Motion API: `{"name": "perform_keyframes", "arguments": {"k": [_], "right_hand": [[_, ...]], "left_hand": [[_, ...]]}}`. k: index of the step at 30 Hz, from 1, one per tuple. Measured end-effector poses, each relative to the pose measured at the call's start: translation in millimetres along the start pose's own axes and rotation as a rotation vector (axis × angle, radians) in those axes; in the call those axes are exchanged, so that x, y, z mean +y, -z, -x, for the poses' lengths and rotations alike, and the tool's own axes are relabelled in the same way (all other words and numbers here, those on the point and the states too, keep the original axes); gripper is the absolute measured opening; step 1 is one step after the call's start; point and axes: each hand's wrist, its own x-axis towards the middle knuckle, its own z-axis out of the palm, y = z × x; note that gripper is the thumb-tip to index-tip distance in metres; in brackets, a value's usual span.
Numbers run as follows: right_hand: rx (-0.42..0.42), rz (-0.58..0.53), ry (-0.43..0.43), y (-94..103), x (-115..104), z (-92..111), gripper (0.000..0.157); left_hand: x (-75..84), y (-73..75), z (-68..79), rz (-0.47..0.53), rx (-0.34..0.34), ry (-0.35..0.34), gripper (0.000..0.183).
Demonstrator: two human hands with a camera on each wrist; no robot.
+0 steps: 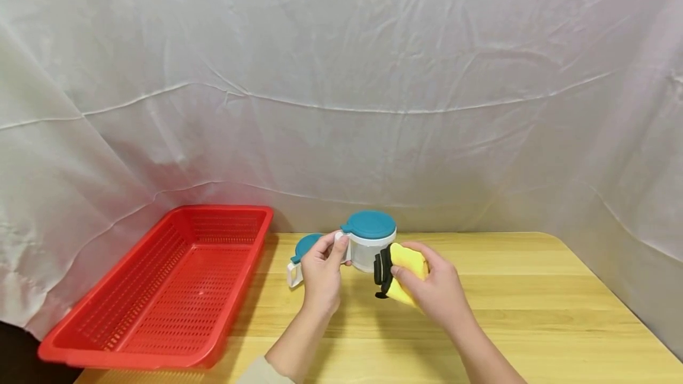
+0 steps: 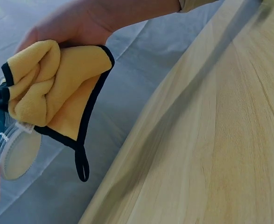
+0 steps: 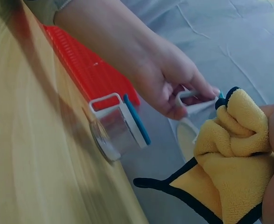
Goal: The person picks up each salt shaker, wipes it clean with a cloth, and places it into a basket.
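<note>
My left hand [image 1: 322, 274] grips the white handle of a clear jar [image 1: 364, 253] with a blue lid [image 1: 372, 224], held up over the table. A yellow cloth [image 1: 407, 265] with black edging is bunched in my right hand [image 1: 441, 286], close at the jar's right side. The left wrist view shows the cloth [image 2: 66, 88] overlapping the jar, whose pale round base [image 2: 20, 156] faces the camera; a black loop hangs from one corner. Behind the left hand a second, similar jar [image 3: 120, 128] stands upright on the table, its handle toward the left.
A red perforated basket [image 1: 213, 348] sits on the left side of the wooden table [image 1: 533, 301], with nothing seen inside. A pale fabric sheet [image 1: 373, 135] hangs behind and around the table. The table's rounded corner is at the back right.
</note>
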Motion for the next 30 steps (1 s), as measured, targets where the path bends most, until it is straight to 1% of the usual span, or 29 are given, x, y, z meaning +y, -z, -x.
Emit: {"name": "perform_keyframes", "arguments": {"k": [5, 9, 13, 19, 21, 25, 30], "right_hand": [[0.008, 0.017, 0.041, -5.3, -3.2, 4.9, 0.037], [-0.003, 0.0, 0.053, -7.4, -6.5, 8.0, 0.037], [-0.035, -0.043, 0.06, -10.7, -9.3, 10.5, 0.038], [-0.095, -0.075, 0.069, -13.9, -12.7, 14.5, 0.04], [-0.1, -0.075, 0.074, -13.1, -13.7, 15.0, 0.041], [-0.081, -0.084, 0.069, -7.9, -15.1, 13.6, 0.041], [-0.061, -0.108, 0.03, 1.2, -13.7, 8.6, 0.037]], "left_hand": [[0.2, -1.1, 1.0, -0.009, 0.002, -0.018, 0.027], [-0.2, -1.4, 1.4, -0.014, 0.002, -0.019, 0.026], [-0.5, -1.7, 1.7, -0.022, -0.001, -0.012, 0.025], [-3.1, -1.7, 3.2, -0.079, -0.013, -0.015, 0.023], [-4.0, -1.9, 3.7, -0.088, -0.019, -0.017, 0.023], [-4.3, -2.2, 3.0, -0.073, -0.018, -0.005, 0.025], [-2.0, -1.1, -0.3, -0.046, -0.012, 0.024, 0.026]]}}
